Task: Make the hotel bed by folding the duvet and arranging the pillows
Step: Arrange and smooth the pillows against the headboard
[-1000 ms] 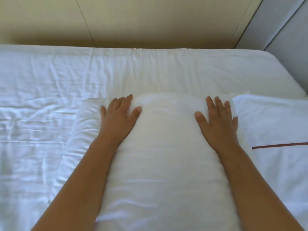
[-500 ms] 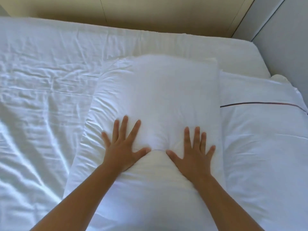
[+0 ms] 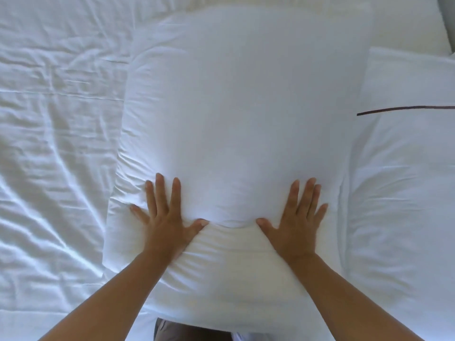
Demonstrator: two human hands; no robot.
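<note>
Pressing down with our left hand and right hand, fingers straight and spread and gripping nothing, we have both palms flat on the near part of the plain white pillow. An uneven push could, we judge, shove it askew against the striped pillow just beside it on the right, or deepen the crease bunched between our thumbs. It lies lengthwise away from us on the wrinkled white bedding, plump and smooth farther up, rumpled near our wrists.
</note>
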